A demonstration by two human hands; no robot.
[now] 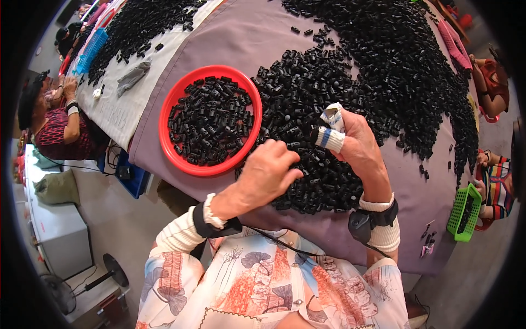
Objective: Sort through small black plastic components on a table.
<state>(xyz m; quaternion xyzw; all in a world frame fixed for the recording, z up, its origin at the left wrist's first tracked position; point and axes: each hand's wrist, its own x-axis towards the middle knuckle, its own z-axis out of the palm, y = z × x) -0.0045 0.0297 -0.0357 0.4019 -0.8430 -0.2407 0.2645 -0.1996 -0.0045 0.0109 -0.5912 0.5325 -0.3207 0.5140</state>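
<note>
Mauve cloth (213, 49), bearing: one heap of small black parts (307, 82), ahead of and between the hands, and a smaller lot in the red basin (164, 131) beyond the left hand (257, 178) (by appearance, far more left outside than gathered). Left hand loosely curled, contents hidden; right hand (361, 140), fingers wrapped in striped bands (330, 139), bent over the heap, grip impossible to tell. Also: green basket (454, 220), right of the right hand; no obstruction seen between left hand and basin.
</note>
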